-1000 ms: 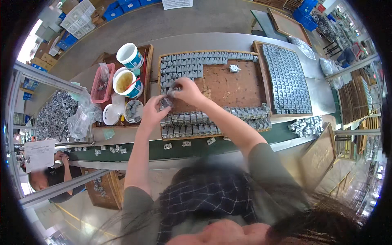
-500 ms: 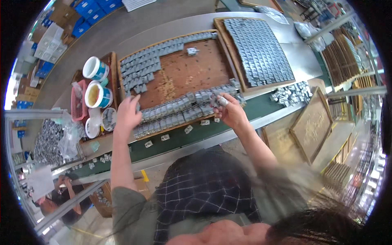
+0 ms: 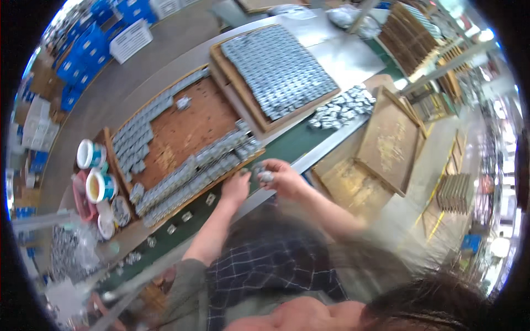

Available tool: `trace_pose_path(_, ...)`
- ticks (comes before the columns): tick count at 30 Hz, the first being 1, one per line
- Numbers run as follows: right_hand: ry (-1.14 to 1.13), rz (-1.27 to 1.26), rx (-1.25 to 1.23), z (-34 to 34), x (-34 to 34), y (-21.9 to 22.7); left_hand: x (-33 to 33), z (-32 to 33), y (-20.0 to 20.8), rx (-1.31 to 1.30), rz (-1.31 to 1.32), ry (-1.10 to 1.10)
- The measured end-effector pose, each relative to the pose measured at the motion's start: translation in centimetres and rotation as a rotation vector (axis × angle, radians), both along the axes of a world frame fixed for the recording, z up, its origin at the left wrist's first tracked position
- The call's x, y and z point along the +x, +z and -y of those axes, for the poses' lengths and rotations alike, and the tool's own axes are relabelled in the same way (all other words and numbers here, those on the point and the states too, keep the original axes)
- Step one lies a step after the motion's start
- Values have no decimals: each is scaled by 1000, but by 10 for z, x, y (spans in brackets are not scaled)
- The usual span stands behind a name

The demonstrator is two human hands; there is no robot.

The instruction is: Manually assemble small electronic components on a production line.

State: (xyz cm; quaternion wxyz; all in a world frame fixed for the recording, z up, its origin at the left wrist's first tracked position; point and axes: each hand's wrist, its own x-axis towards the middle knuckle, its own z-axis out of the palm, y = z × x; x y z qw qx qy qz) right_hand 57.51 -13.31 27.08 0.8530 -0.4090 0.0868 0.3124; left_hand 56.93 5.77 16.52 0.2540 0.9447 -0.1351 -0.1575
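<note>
My right hand is closed around a small silvery metal part, held over the green conveyor belt. Just to its left, my left hand has its fingers bent together near the tray's front right corner; what they pinch is too blurred to make out. Beyond both hands lies the wooden tray, lined along its far left side with rows of grey metal parts. More parts stand in stacked rows along its near side. One loose part rests on the bare brown base.
A second tray full of parts stands at the far right, beside a loose heap of parts. White tubs and a pink basket sit at left. Wooden trays lean at right. Several parts lie along the belt.
The whole view has swung to the right. My left hand has left the tray's near left end and come over beside my right hand, which now holds its part over the belt.
</note>
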Motion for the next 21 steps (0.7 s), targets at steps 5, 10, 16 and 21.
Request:
trace_pose_path(5, 4, -45, -48, 20, -15, 3, -15, -4, 13, -491, 221, 2)
trace_pose_path(10, 80, -20, -49, 35, -19, -8, -47, 16, 130, -1083, -301, 537)
trace_pose_path(16, 176, 4, -23, 5, -14, 8, -45, 11, 148, -1052, -293, 576)
trace_pose_path(21, 221, 127, -121, -2, 0, 17, -39, -9, 138, -1075, -353, 573)
